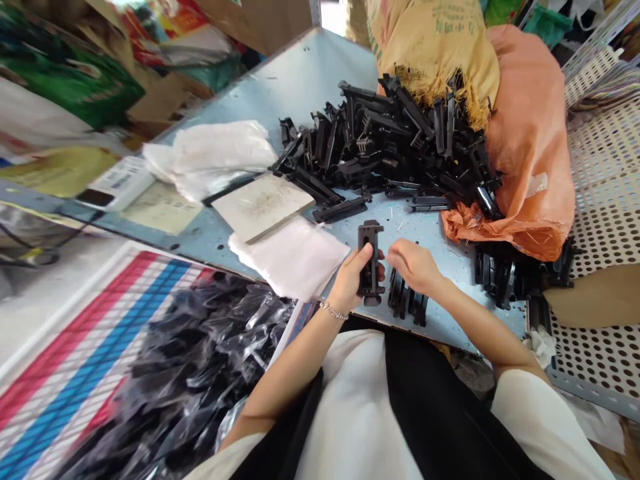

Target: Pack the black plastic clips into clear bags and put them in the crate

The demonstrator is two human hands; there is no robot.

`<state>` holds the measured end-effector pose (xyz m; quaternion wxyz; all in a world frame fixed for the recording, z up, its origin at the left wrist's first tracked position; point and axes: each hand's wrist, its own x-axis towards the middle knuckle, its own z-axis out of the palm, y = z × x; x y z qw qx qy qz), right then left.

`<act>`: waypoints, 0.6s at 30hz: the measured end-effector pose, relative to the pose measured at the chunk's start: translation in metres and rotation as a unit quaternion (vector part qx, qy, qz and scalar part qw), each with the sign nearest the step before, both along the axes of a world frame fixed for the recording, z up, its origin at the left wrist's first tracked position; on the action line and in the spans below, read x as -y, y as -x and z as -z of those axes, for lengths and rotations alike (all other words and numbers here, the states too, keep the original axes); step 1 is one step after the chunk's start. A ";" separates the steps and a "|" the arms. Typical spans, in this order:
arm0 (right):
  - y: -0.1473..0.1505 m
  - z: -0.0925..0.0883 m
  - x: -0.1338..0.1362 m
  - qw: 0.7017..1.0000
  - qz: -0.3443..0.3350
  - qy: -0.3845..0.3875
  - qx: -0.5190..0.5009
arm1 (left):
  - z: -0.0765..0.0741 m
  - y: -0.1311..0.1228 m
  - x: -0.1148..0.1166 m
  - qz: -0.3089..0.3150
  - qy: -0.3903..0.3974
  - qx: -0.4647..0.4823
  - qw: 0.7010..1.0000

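Observation:
My left hand [346, 279] grips a long black plastic part [371, 283] with slots and notched ends, held upright over the front of the blue table [345, 233]. The thumb lies across its face and fingertips show round its far side. Just to the right, my right hand [417, 267] is closed with curled fingers, apart from that part; what it holds, if anything, is hidden. Several similar black parts [407, 300] stand in a row below my right hand at the table's front edge. A large heap of black parts [380, 143] covers the back of the table.
A yellow sack [435, 40] and an orange sack [533, 140] lean behind the heap. To the left are a stack of white sheets [295, 263], a flat pale board [265, 203] and white plastic bags [220, 153]. Bagged black items [200, 373] fill a striped container below.

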<state>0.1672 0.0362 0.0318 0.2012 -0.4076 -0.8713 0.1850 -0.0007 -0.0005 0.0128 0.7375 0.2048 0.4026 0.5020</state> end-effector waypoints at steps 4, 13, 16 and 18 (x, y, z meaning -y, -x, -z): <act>0.008 0.014 0.043 0.992 -0.114 -0.051 0.031 | 0.003 0.003 -0.002 -0.002 -0.003 -0.043 0.999; -0.023 0.033 -0.061 0.992 0.044 0.051 0.110 | 0.081 -0.014 -0.003 -0.060 -0.085 -0.272 0.957; -0.045 0.045 -0.122 0.962 0.185 -0.058 0.192 | 0.099 -0.030 0.001 -0.054 -0.163 -0.389 0.905; -0.057 0.051 -0.142 0.955 0.172 -0.078 0.227 | 0.103 -0.036 0.004 -0.040 -0.196 -0.426 0.882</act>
